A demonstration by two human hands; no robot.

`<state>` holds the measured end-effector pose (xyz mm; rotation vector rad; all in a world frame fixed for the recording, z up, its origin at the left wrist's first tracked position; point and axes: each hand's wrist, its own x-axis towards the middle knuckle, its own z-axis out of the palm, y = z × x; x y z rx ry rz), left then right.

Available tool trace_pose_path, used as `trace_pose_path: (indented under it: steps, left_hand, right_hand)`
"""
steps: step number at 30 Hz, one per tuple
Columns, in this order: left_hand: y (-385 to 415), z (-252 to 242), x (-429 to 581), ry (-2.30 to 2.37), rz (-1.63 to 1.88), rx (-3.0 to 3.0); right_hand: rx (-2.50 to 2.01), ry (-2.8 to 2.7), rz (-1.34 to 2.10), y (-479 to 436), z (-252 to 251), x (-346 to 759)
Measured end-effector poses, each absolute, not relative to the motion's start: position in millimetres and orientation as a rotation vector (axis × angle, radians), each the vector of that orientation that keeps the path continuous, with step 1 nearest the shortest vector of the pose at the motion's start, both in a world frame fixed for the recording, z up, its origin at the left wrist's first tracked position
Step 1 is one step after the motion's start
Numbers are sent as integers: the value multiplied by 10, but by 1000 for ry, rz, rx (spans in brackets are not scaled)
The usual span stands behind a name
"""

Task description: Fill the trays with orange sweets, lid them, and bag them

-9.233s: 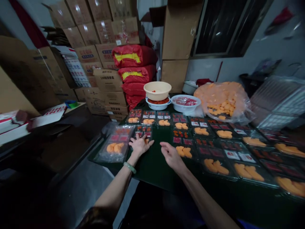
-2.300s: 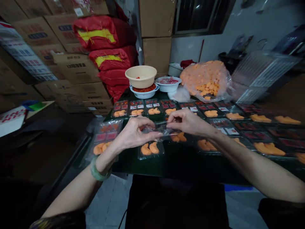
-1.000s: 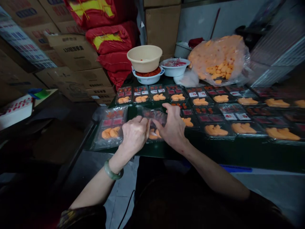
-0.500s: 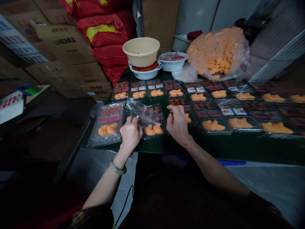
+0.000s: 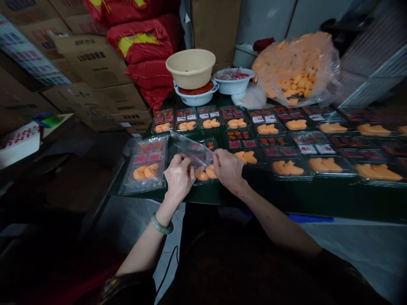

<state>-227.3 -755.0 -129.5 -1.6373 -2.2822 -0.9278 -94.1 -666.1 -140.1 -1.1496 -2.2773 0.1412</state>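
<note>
Together, hands (image 5: 179, 178) pinch crinkly clear plastic film (image 5: 190, 149).

Between the left hand (image 5: 179, 178) and the right hand (image 5: 227, 169) there is a colourless, clear plastic film (image 5: 190, 149), and below it lie pale orange pieces (image 5: 203, 172) on a dark green tabletop (image 5: 197, 192). On the left wrist is a pale green bangle (image 5: 161, 224), and far beyond the hands the red sacks (image 5: 140, 44) carry a yellow patch, while a cream basin (image 5: 190, 63) sits on a white bowl (image 5: 196, 99) with red-orange contents. To the right of the hands, the trays (image 5: 288, 167) show orange pieces beside small patches of red and white.
</note>
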Motion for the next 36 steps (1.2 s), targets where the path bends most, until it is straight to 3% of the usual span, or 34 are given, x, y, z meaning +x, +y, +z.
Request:
trace_pose_path:
  steps: [6,11,17,21,25,36]
  left_hand:
    - [-7412,-1381,-2166,-2517,-1668,-1320]
    - [-7446,-1546,-2091,-2348,-1814,-1406]
    - [-7557,-1565,-2303,-2483,-1539,-1318]
    - [-7418,-1602,-2404,-2680,-2094,-868]
    - [-7264,-1639,-2368,-2600,-2521,-608]
    - [-7213,-1605,-2227,-2567,-2637,-393]
  right_hand:
    - [-1073,-2120,76,-6870,-1450,-885]
    - [-1110,-2010,151,-6803,-1432,-746]
    - [-1049,-1920,718,-6676,-1482,-552]
    - [-850,-2007,1115,-6609,-1467,-522]
    - [-1047,-2011,1170,-6603,-1534,-627]
    - [-1352,-1360,1832,-6438,-1572,-1053]
